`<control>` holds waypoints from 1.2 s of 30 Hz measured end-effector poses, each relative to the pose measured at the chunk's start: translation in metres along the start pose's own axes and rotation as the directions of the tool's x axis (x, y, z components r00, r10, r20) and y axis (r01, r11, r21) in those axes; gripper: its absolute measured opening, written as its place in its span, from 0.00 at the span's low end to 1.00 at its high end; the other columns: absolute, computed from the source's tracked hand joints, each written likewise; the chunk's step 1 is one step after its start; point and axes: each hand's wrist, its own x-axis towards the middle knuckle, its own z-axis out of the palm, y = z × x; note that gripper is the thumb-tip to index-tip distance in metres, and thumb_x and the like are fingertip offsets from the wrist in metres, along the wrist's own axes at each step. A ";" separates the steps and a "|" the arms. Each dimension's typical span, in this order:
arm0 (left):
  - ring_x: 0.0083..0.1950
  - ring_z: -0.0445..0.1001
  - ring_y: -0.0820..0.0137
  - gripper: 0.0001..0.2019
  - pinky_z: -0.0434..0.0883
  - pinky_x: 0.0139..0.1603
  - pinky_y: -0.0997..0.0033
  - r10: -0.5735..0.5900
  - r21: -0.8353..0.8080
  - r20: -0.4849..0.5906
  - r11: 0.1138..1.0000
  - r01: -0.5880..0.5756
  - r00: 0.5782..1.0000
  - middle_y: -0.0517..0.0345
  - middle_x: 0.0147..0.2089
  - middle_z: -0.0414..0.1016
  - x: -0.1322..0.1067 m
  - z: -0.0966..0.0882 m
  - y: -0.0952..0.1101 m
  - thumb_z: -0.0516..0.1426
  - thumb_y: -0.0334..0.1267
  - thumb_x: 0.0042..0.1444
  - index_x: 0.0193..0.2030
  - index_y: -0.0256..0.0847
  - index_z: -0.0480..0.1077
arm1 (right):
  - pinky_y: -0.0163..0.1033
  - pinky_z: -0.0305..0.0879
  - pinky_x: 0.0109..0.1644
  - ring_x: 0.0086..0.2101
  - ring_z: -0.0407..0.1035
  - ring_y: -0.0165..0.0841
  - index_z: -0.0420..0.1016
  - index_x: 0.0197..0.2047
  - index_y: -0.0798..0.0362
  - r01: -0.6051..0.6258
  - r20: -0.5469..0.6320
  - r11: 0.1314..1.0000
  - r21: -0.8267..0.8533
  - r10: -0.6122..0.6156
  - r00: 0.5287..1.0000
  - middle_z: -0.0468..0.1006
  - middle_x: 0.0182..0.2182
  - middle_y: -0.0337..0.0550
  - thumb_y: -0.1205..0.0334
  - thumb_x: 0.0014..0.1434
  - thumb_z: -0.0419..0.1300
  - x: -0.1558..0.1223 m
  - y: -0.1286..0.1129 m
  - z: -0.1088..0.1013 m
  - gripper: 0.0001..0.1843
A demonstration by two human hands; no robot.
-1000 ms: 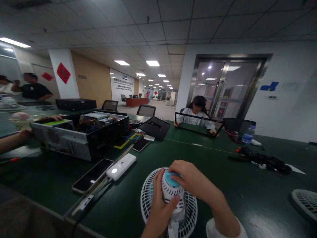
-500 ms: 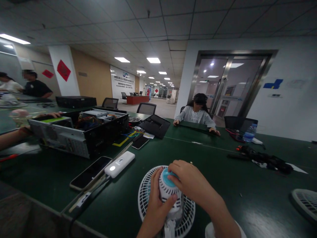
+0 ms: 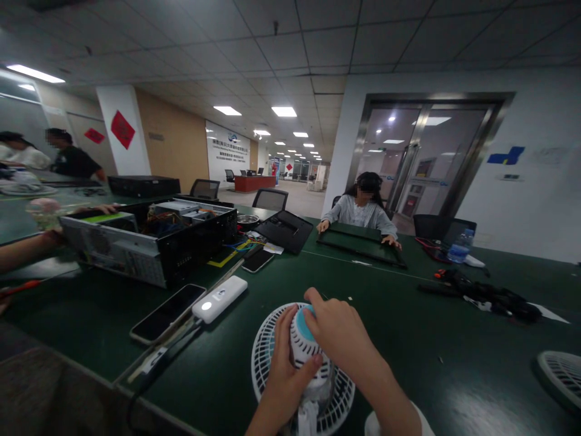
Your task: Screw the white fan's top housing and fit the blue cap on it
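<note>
A small white electric fan [image 3: 333, 396] lies with its round grille down on the green table, its motor housing pointing up. My left hand [image 3: 288, 363] is wrapped round the left side of the white motor housing [image 3: 303, 346], the thumb across its near side. At the top of the housing is a light-blue cap [image 3: 303, 324]. My right hand [image 3: 338, 330] grips this cap from the right, its fingers bent over the far edge. Part of the cap and the right fingertips are hidden behind the hand.
Left of the fan lie a white power bank [image 3: 222, 300] with a cable and a phone [image 3: 167, 315]. Beyond stands an opened computer case [image 3: 158, 242], with another person's hand on it. Across the table a person holds a black frame [image 3: 363, 248]. Another grille [image 3: 563, 375] lies at right.
My right hand has turned on the blue cap, its knuckles shifting and one finger now sticking out further. My left hand stays put. Across the table, the black frame shows more fully.
</note>
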 end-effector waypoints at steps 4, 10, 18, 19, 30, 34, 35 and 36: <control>0.65 0.50 0.56 0.32 0.51 0.64 0.53 -0.025 -0.042 -0.044 0.999 0.023 0.999 0.49 0.64 0.52 -0.001 0.004 0.002 0.59 0.46 0.49 0.60 0.44 0.54 | 0.42 0.63 0.42 0.38 0.70 0.37 0.70 0.47 0.51 0.193 -0.070 0.961 0.199 -0.182 0.981 0.76 0.37 0.47 0.65 0.60 0.48 -0.004 0.020 -0.007 0.14; 0.66 0.49 0.55 0.33 0.52 0.64 0.53 -0.048 -0.072 -0.048 0.996 0.044 0.998 0.50 0.64 0.52 -0.001 0.006 0.003 0.59 0.48 0.48 0.60 0.45 0.55 | 0.41 0.59 0.51 0.46 0.64 0.34 0.74 0.42 0.53 0.441 -0.094 0.843 0.309 -0.435 0.896 0.72 0.46 0.45 0.74 0.55 0.49 -0.006 0.034 -0.008 0.16; 0.65 0.51 0.54 0.32 0.50 0.64 0.51 -0.035 -0.062 -0.059 0.998 0.031 0.998 0.50 0.63 0.53 -0.002 0.006 0.001 0.59 0.47 0.48 0.59 0.46 0.56 | 0.40 0.57 0.54 0.48 0.64 0.33 0.73 0.43 0.52 0.416 -0.031 0.818 0.396 -0.441 0.897 0.72 0.47 0.42 0.76 0.53 0.52 -0.007 0.037 -0.014 0.17; 0.65 0.51 0.54 0.31 0.50 0.64 0.51 -0.032 -0.065 -0.065 0.997 0.028 0.997 0.49 0.63 0.53 -0.003 0.006 0.001 0.59 0.47 0.48 0.59 0.46 0.56 | 0.40 0.57 0.54 0.48 0.63 0.32 0.73 0.42 0.53 0.419 -0.037 0.816 0.398 -0.442 0.896 0.73 0.47 0.42 0.76 0.54 0.52 -0.007 0.037 -0.014 0.16; 0.65 0.51 0.56 0.33 0.50 0.64 0.53 -0.012 -0.049 -0.033 0.999 0.010 0.999 0.50 0.63 0.52 -0.001 0.005 0.000 0.58 0.50 0.49 0.60 0.44 0.54 | 0.39 0.60 0.46 0.41 0.65 0.34 0.72 0.39 0.54 0.360 -0.056 0.874 0.325 -0.363 0.930 0.72 0.39 0.43 0.65 0.56 0.56 -0.001 0.032 -0.006 0.07; 0.65 0.51 0.55 0.33 0.49 0.64 0.53 -0.001 -0.042 -0.039 0.999 0.000 0.999 0.49 0.63 0.52 -0.001 0.005 0.000 0.58 0.51 0.48 0.60 0.44 0.55 | 0.41 0.60 0.45 0.41 0.65 0.36 0.71 0.41 0.55 0.297 -0.048 0.925 0.236 -0.294 0.955 0.73 0.38 0.46 0.65 0.57 0.54 -0.002 0.024 -0.006 0.09; 0.65 0.51 0.55 0.33 0.49 0.65 0.52 -0.003 -0.041 -0.038 0.999 0.002 0.999 0.49 0.63 0.52 -0.001 0.005 0.000 0.58 0.50 0.48 0.60 0.44 0.54 | 0.41 0.60 0.43 0.40 0.65 0.37 0.71 0.41 0.56 0.272 -0.040 0.940 0.207 -0.270 0.962 0.73 0.37 0.46 0.64 0.58 0.54 -0.002 0.021 -0.006 0.09; 0.65 0.50 0.55 0.33 0.48 0.65 0.52 -0.008 -0.043 -0.037 0.999 0.007 0.999 0.49 0.64 0.52 -0.002 0.005 0.000 0.58 0.50 0.49 0.60 0.44 0.54 | 0.42 0.61 0.42 0.39 0.66 0.37 0.71 0.42 0.56 0.245 -0.033 0.953 0.180 -0.243 0.970 0.73 0.36 0.47 0.64 0.58 0.53 -0.002 0.019 -0.006 0.10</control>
